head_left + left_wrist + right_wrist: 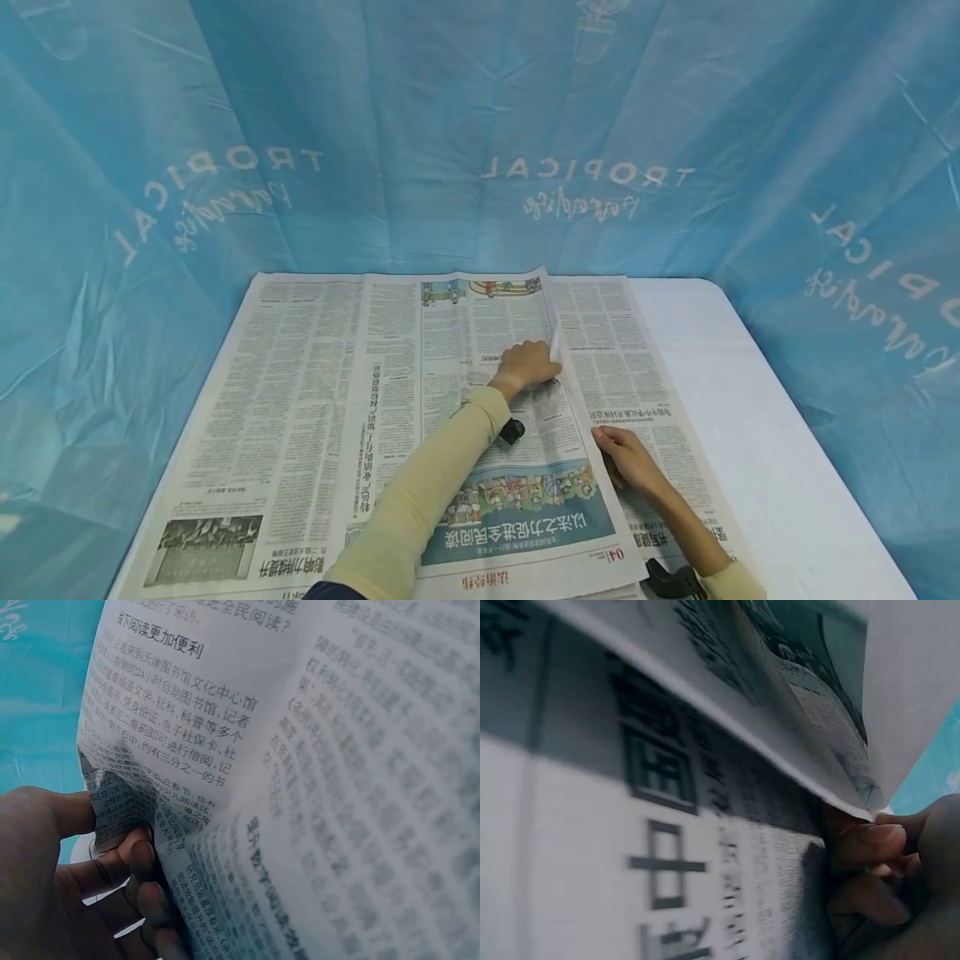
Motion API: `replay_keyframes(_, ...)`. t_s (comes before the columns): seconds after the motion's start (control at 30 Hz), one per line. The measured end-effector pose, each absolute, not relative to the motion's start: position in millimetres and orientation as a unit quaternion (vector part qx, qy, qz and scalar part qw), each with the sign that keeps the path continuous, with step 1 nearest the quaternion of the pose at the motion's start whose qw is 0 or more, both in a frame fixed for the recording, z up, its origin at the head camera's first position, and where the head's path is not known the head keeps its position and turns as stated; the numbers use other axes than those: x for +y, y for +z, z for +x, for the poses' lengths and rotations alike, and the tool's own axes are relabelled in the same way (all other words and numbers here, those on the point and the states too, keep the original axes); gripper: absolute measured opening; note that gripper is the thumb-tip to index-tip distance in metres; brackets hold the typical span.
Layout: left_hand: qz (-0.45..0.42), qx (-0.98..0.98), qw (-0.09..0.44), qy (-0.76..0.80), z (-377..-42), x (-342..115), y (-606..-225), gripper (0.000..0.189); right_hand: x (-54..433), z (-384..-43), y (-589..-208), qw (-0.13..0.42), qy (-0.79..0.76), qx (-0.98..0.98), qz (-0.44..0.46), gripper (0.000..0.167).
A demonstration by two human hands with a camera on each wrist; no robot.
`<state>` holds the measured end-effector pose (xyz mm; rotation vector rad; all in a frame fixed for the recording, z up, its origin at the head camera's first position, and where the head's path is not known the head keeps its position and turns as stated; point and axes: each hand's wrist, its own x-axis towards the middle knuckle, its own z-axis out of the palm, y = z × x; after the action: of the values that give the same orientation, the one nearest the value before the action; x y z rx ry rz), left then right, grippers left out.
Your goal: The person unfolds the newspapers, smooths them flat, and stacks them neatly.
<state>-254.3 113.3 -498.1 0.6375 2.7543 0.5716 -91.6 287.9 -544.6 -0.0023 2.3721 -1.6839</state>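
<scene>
A newspaper sheet (390,333) printed with cartoon pictures and a teal band lies over another spread newspaper (292,400), its right edge lifted. My left hand (527,367) reaches across the upper sheet and grips that edge partway up. In the left wrist view, the thumb and fingers of the left hand (97,862) pinch the creased paper (180,735). Lower along the same edge, my right hand (630,458) pinches the sheet. The right wrist view shows the right hand (877,862) holding the raised paper edge (750,739) between thumb and finger, above the lower newspaper (577,847).
The newspapers cover much of a white table (720,375), whose bare surface shows along the right. A blue curtain (450,125) with printed lettering surrounds the table at the back and sides.
</scene>
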Motion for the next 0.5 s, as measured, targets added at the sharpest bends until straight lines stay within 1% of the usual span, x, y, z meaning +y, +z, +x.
replay_keyframes(0.17, 0.213, 0.938, 0.134, 0.239, -255.3, 108.2, -499.3, 0.033, 286.5, -104.8, -540.9, 0.128, -0.554, 0.822, 0.026, 0.026)
replay_keyframes(0.37, 0.198, 0.923, 0.151, 0.295, -254.9, 103.6, -497.1, 0.036, 288.8, -129.6, -536.4, 0.131, -0.541, 0.831, 0.006, 0.025)
replay_keyframes(0.5, 0.202, 0.906, 0.165, 0.334, -254.1, 99.3, -496.4, 0.036, 290.4, -137.1, -536.9, 0.135, -0.532, 0.836, -0.001, 0.023)
